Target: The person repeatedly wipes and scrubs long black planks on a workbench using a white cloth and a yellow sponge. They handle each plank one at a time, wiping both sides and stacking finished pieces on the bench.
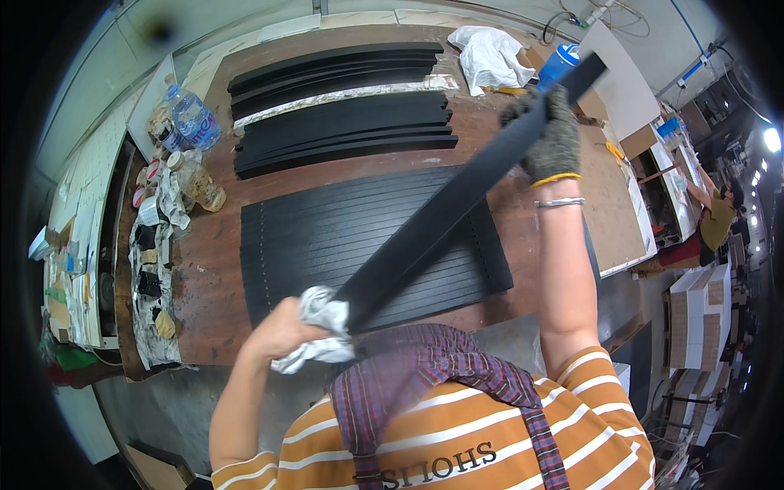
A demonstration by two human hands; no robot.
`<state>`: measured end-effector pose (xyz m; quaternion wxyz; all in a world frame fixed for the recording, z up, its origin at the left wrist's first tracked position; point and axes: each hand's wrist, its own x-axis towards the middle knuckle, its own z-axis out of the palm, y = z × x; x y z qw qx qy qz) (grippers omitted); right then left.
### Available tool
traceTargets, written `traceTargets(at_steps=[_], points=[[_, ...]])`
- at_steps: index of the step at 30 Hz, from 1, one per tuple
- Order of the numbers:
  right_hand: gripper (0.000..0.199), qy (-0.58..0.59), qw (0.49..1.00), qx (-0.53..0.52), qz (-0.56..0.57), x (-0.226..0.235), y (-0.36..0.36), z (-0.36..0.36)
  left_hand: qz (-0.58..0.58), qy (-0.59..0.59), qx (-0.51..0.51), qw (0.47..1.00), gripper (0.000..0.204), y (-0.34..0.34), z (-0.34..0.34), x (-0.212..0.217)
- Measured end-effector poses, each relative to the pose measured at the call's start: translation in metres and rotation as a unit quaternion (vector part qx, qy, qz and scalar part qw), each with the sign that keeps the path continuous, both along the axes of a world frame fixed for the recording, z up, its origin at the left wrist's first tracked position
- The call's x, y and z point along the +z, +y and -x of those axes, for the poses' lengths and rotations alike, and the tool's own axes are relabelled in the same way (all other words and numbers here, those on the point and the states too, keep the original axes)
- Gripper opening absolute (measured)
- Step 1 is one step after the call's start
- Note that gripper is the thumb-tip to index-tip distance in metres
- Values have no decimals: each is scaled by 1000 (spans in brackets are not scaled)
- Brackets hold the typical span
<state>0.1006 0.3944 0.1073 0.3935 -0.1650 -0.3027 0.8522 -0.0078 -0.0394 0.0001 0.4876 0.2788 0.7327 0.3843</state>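
A long flat black slat (pixel 457 208) slants above the table from low centre to upper right. Near its far end my right hand (pixel 555 135), in a grey knit glove with a yellow cuff, is closed around it. My bare left hand (pixel 282 331) is closed on a crumpled white cloth (pixel 327 327), which lies against the slat's near end. Whether those left fingers also grip the slat cannot be seen. Beneath it, a row of black slats (pixel 327 237) lies side by side on the brown table (pixel 208 269).
Behind lie two stacks of black slats, a far stack (pixel 335 69) and a nearer stack (pixel 343 126). Plastic bottles (pixel 192 118) and a jar (pixel 200 184) stand left. A white bag (pixel 487 61) and blue jug (pixel 559 64) sit back right. Another person (pixel 719 216) is far right.
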Motion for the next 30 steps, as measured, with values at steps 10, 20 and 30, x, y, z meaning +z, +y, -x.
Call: traceTargets(at_steps=[10,20,30], points=[[35,52,998,-15,7,-24,11,-12,-202,-20,-17,979,18,78,-3,27],[29,-271,919,56,-280,-24,-86,14,-145,362,21,920,66,95,-36,5],[45,-452,531,238,-676,-97,-156,-73,257,560,458,640,58,-236,133,-97]])
